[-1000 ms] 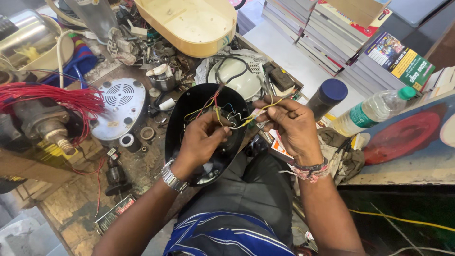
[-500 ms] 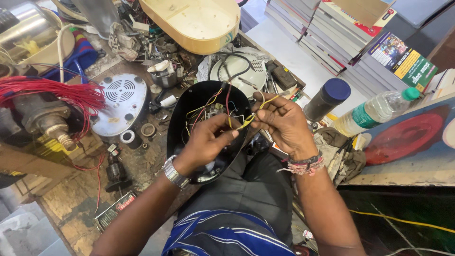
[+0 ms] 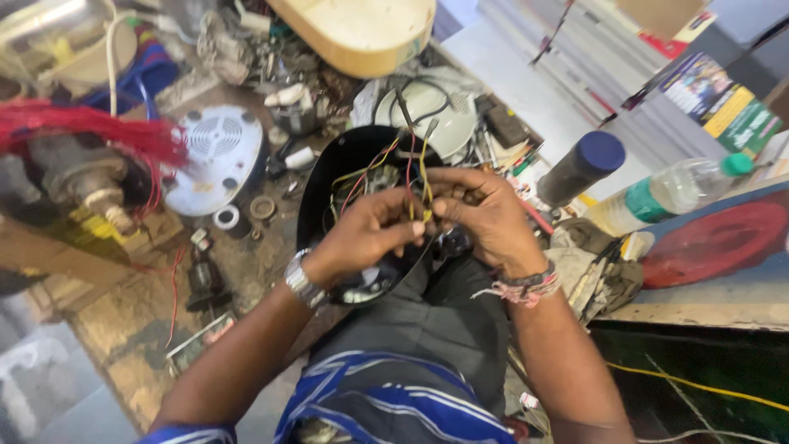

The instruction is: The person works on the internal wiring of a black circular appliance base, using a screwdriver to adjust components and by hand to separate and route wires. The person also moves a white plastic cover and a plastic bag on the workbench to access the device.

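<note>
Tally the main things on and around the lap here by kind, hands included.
Hands: 2, left hand, right hand
Black housing: 1
Wire bundle: 1
Clear plastic bottle: 1
Blue-capped can: 1
White round vented cover: 1
Total: 7

wire ends (image 3: 421, 212) hidden between hands, black housing (image 3: 325, 185) partly covered, books blurred

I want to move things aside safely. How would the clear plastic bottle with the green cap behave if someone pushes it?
The plastic bottle lies on its side, so it would probably roll rather than tip. Its clear thin wall suggests it is light and may dent when squeezed. The dark cylinder with a blue cap lies close beside it and might stop the roll.
</note>
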